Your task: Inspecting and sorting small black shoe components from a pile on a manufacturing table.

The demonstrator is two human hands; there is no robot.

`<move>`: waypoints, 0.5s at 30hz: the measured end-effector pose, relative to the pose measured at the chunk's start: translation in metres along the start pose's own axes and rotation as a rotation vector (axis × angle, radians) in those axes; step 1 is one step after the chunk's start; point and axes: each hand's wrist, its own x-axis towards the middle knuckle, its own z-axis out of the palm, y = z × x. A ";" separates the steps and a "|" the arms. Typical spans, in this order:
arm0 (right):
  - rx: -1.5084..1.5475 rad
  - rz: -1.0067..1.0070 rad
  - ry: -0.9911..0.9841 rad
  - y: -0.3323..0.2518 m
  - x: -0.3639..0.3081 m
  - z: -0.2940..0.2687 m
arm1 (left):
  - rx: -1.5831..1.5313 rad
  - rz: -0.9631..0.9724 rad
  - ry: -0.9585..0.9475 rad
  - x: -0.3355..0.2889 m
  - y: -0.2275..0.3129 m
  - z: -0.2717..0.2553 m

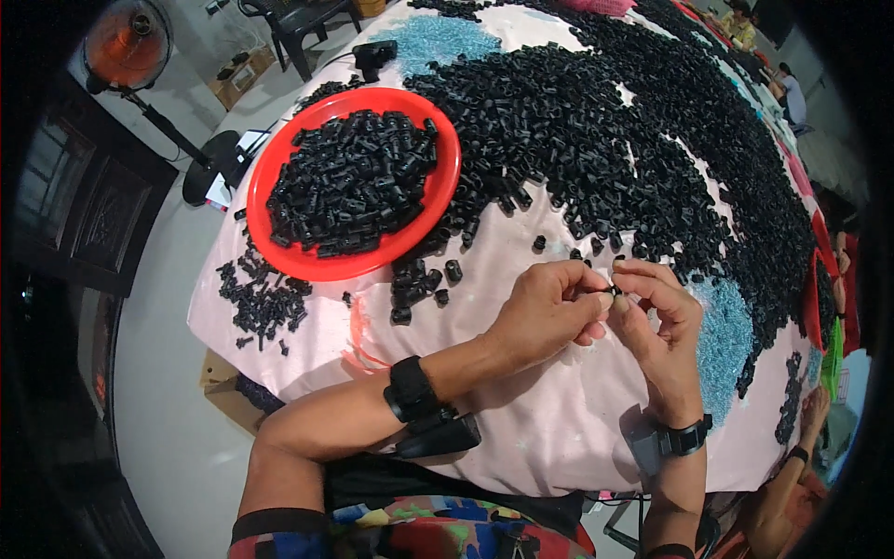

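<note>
parts (349, 177): in basin (317, 267) | basin: on cloth (521, 419), left | heap (577, 140): right of basin

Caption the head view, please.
Left hand and right hand pinch a small black part over a part-strewn pink cloth.

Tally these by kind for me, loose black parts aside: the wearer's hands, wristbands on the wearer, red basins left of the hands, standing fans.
Left hand and right hand: 2
Left wristband and right wristband: 2
Red basin: 1
Standing fan: 1
Total: 6
</note>
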 end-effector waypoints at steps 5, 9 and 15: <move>-0.107 -0.086 -0.037 0.002 -0.001 0.000 | -0.254 -0.088 -0.051 -0.004 0.000 0.001; -0.092 -0.124 -0.028 0.002 -0.002 0.003 | -0.177 -0.076 -0.098 -0.005 0.001 0.000; -0.102 -0.009 -0.026 0.001 -0.003 0.010 | -0.151 -0.081 -0.137 -0.004 0.002 0.000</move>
